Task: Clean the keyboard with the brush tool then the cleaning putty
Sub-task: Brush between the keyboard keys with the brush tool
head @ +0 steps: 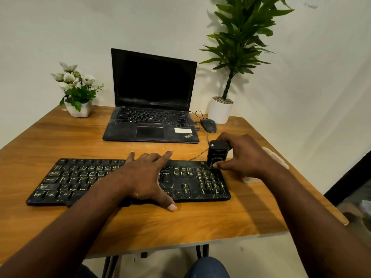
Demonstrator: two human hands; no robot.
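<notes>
**Desk surface report: brush tool at the number-pad corner**

Wooden table (200,217) against a pale wall carries every item noted below.

1. Keyboard (70,181): black, lying flat under both of your hands, with yellow-green smears across many keys.
2. Left hand (146,177): released and flat, fingers spread and straight, pressing down on the keyboard's middle section. Your thumb reaches past the near edge onto the table.
3. Right hand (247,157): grasping the black brush tool (217,152), fingers curled over its top and thumb against its lower front. You hold the tool upright, just to the thumb side of this hand, with its lower end down at the far corner of the number pad. Whether bristles touch the keys cannot be told.
4. A pale object (252,179) lies partly hidden beneath your right wrist; its nature cannot be told.
5. Beyond your left hand: an open laptop (154,83) with a dark screen, and further out on that side, a white pot of flowers (79,110).
6. Beyond your right hand: a black mouse (208,125), with a tall green plant (220,112) in a white pot just behind it.
</notes>
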